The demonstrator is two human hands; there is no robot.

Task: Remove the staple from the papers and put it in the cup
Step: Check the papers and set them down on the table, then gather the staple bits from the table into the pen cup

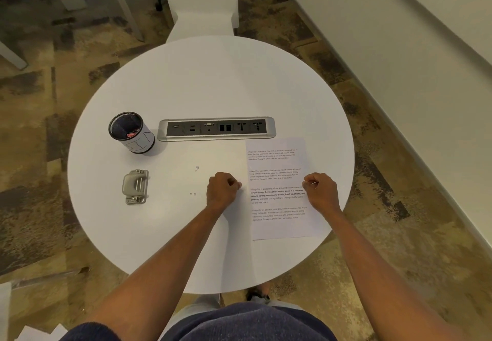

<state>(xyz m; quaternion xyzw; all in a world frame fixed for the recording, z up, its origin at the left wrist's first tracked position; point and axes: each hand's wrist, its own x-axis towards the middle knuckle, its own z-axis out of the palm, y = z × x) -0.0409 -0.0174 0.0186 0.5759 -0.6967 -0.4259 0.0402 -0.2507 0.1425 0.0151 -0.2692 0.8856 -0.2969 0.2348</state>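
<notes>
Head view: 2 hands (222,190) (320,190), 1 cup (131,131), 1 papers (279,189).

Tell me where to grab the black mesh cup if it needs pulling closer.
Take the black mesh cup with the white paper label around its wall, below the rim, coming in from the near right with the left hand. It stands upright, its round side is clear, and the grey hole punch sits nearer.

Office meeting spot. I'm at a round white table (213,79) with a built-in socket panel (216,128), patterned carpet tiles (40,127), a hole punch (135,186), and a pen cup (131,131).
</notes>
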